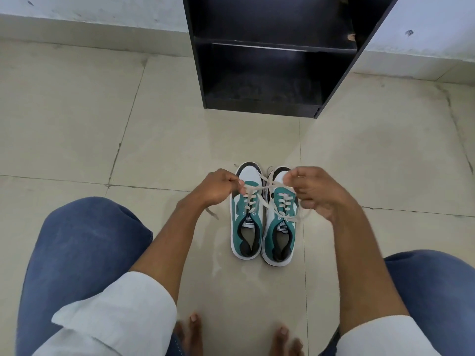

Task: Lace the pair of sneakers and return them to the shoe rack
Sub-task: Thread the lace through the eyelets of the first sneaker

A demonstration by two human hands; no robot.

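Two white and teal sneakers stand side by side on the tiled floor, toes pointing away from me: the left sneaker (246,227) and the right sneaker (280,237). Both carry beige laces through their eyelets. My left hand (213,188) pinches one lace end above the left sneaker's toe. My right hand (313,194) grips the other lace end above the right sneaker. The lace (259,187) is stretched taut between my hands and crosses itself over the shoes. A loose lace tail (212,213) lies on the floor left of the left sneaker.
A black shoe rack (270,55) with open shelves stands against the white wall beyond the sneakers. My knees in blue trousers (84,253) frame both sides, and my bare toes (192,327) show at the bottom edge.
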